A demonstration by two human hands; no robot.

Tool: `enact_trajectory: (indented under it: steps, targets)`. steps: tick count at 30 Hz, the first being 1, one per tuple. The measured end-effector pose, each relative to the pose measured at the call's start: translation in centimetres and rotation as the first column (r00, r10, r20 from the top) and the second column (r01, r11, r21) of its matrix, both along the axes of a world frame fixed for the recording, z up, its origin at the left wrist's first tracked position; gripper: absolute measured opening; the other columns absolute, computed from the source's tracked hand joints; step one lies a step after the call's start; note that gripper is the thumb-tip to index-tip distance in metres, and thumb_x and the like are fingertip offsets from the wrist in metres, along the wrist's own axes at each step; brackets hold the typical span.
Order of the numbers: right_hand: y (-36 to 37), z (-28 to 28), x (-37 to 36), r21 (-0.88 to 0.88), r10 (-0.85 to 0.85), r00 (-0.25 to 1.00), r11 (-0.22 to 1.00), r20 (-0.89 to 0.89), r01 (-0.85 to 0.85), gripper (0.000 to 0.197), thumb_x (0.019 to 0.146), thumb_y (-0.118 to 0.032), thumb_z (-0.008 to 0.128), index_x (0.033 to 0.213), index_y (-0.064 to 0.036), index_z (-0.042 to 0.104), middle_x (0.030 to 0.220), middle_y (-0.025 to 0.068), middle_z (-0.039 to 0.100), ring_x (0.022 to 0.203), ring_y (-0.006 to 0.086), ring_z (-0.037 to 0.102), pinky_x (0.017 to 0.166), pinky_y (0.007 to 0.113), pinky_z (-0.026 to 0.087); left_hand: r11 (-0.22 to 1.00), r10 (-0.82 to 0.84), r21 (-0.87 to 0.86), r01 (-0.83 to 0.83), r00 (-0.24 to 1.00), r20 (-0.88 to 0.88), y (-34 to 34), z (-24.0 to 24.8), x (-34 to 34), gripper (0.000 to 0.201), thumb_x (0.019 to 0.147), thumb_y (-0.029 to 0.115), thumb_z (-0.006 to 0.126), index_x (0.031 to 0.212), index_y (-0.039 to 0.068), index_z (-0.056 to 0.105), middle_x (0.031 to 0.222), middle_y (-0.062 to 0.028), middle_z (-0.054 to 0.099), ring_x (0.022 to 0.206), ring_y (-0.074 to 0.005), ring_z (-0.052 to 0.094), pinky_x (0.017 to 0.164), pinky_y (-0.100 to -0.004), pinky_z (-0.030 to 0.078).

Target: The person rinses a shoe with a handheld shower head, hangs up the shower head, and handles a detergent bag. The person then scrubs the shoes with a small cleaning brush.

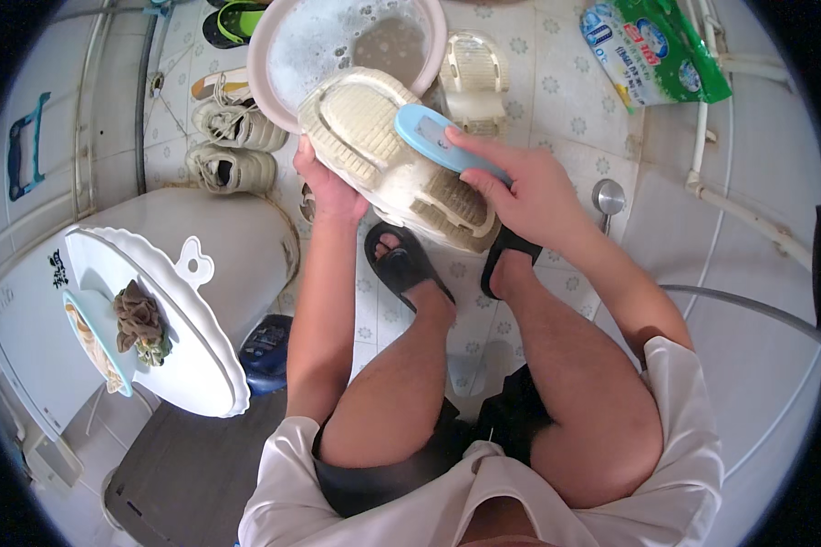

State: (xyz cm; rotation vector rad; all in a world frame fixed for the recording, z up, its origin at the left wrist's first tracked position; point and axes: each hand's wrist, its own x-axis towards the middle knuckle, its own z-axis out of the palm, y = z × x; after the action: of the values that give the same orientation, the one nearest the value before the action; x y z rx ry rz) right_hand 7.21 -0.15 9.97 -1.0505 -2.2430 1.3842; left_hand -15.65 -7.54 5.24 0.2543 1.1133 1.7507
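My left hand (330,187) grips a cream-coloured shoe (397,164) from its left side, its sole turned up toward me. The heel end of the sole looks brownish. Wrapped in my right hand (529,187) is a light-blue scrubbing brush (438,137), laid against the upturned sole; its bristles are hidden beneath it. Just beyond the shoe stands a pink basin (257,68) of cloudy, sudsy water (315,46). Another cream shoe (474,77) lies sole up on the floor to the right of the basin.
Several worn shoes (233,169) stand left of the basin. A green-and-white detergent bag (652,55) lies far right, near wall pipes (702,118). A round metal drain piece (608,196) is on the tiled floor. At left, a white scalloped-edge basin (201,337) holds cloths (139,319).
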Motion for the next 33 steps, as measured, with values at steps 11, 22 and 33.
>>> enact_trajectory:
  steps: [11,22,33]
  targets:
    - [-1.0,0.0,-1.4,0.305,0.052,0.999,0.951,0.016,-0.054,0.048,0.093,-0.030,0.063,0.140,-0.0346,0.053,0.073,0.0082,0.063,0.065,0.0307,0.064,0.058,0.042,0.051,0.954,-0.296,-0.002,0.298,0.948,0.117,-2.2,-3.1,0.4,0.098,0.079,0.071,0.065,0.147,0.006,0.038,0.142,-0.0122,0.051,0.130,-0.0281,0.051,0.109,-0.0448,0.044]
    - [0.3,0.0,-2.3,0.281,-0.022,0.981,0.959,0.191,-0.034,0.050,0.090,-0.023,0.067,0.138,-0.0337,0.057,0.075,0.0105,0.065,0.063,0.0307,0.062,0.058,0.039,0.049,0.964,-0.267,-0.027,0.266,0.959,-0.093,-0.6,-1.2,1.8,0.101,0.067,0.029,0.085,0.148,0.006,0.030,0.137,-0.0127,0.049,0.127,-0.0261,0.051,0.107,-0.0404,0.042]
    - [3.9,-0.1,-2.8,0.273,0.055,0.987,0.957,0.151,-0.095,0.044,0.094,-0.034,0.060,0.138,-0.0342,0.056,0.077,0.0117,0.066,0.071,0.0346,0.066,0.064,0.046,0.052,0.930,-0.367,-0.045,0.364,0.923,-0.118,-0.6,-0.6,2.4,0.096,0.064,0.023,0.082,0.145,0.005,0.034,0.134,-0.0119,0.051,0.126,-0.0252,0.050,0.109,-0.0397,0.039]
